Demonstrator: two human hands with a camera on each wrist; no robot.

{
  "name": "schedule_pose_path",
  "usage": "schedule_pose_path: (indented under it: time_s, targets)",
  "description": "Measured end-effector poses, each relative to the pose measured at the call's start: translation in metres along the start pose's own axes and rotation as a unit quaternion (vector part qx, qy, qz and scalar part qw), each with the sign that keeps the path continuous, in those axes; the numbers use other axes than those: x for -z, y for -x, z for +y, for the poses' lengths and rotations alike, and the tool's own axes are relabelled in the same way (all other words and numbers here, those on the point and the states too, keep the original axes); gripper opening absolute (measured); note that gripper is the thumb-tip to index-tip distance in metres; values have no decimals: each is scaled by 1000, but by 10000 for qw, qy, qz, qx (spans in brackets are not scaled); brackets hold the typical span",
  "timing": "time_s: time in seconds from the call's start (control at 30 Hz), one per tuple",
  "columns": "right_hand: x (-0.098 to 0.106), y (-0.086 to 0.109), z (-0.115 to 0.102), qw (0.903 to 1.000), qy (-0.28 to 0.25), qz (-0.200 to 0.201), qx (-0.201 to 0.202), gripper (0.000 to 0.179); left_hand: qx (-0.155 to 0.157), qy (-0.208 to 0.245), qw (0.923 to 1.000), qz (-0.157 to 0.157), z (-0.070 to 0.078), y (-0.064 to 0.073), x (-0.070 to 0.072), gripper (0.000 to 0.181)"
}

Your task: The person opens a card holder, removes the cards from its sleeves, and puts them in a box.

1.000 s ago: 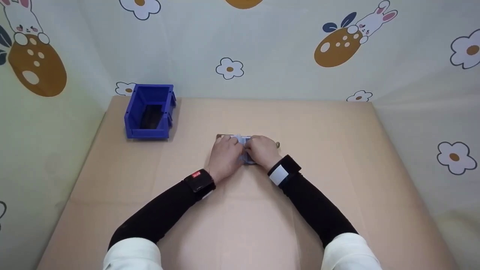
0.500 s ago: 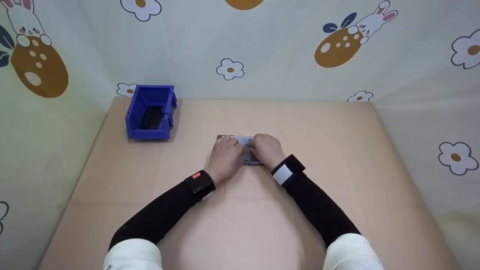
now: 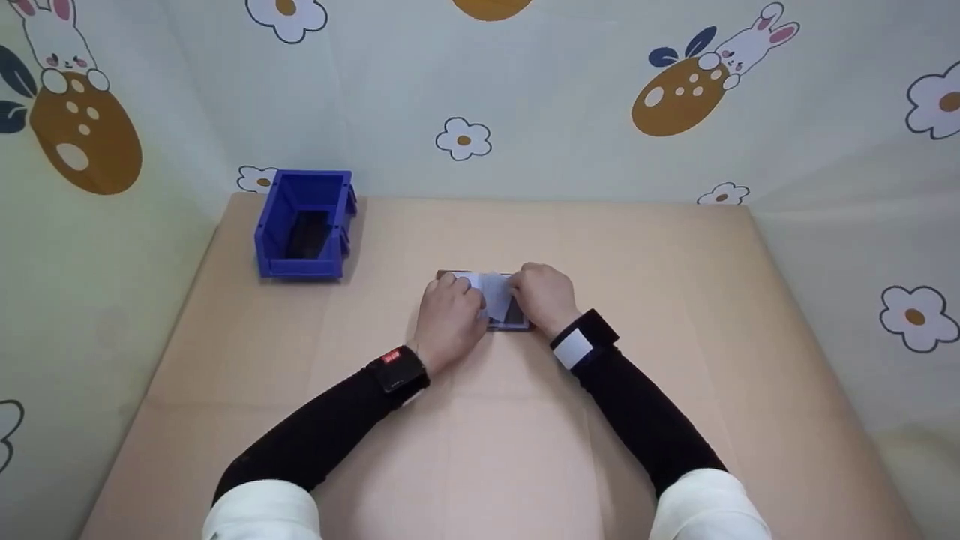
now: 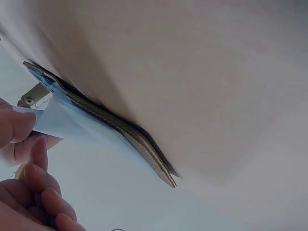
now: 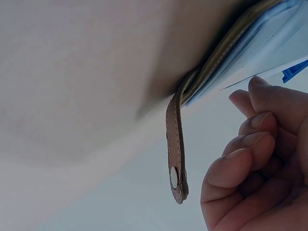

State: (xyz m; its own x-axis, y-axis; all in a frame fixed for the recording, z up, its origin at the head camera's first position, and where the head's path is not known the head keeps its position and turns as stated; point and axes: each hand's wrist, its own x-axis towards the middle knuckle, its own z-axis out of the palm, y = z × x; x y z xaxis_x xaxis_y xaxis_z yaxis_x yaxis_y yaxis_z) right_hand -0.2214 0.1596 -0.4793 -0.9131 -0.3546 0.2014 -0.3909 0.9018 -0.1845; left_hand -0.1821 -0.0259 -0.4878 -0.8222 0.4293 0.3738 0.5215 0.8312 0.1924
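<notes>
A small brown leather card holder [image 5: 227, 47] with stitched edges lies spread on the table between both hands. Its snap strap [image 5: 174, 134] hangs loose at the right end. A pale bluish translucent page [image 3: 495, 296] stands up from it, slanting over the darker interior. Over the left half, my left hand [image 3: 450, 315] has curled fingers and pinches a pale page [image 4: 72, 118] between thumb and forefinger. My right hand [image 3: 546, 296], at the right side, pinches the page's edge with thumb and forefinger, other fingers folded. Both hands hide much of the card holder in the head view.
A blue plastic bin [image 3: 300, 268] stands at the back left of the tan-covered table [image 3: 637, 247], with a dark patch on its floor. A patterned cloth wall [image 3: 555, 105] rises behind the table and along both sides.
My right hand has moved right and slightly away, drawing apart from the left. More of the pale page and dark interior now shows between them. The left hand has stayed nearly in place.
</notes>
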Motion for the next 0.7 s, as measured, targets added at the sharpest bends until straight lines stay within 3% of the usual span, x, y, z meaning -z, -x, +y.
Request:
schedule_pose_path:
  time_s: [0.37,0.7]
  targets:
    - [-1,3,3,9993,180,-98,-303,7,443,50,9990,84,-2,5,-1,12]
    - [-4,4,4,9995,229,-88,-217,5,1319,471,9893,-396,-12,2,15,19]
